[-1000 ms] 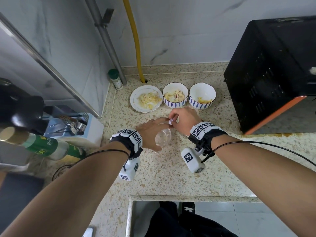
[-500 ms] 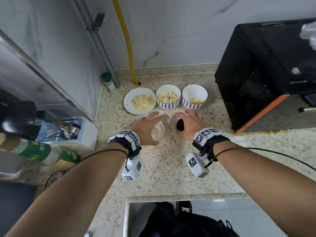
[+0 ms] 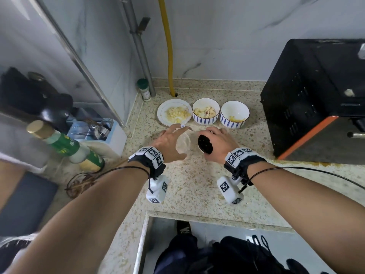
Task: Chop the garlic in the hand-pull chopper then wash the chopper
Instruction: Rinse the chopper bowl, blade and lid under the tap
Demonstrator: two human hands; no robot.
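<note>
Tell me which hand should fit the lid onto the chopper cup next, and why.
Right, probably. The right hand grips the black lid, close beside the clear cup, while the left hand holds that cup and is better kept steadying it.

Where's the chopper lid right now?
Head view, centre: the chopper lid is held by the right hand, just right of the clear chopper cup in the left hand, in front of the middle bowl.
</note>
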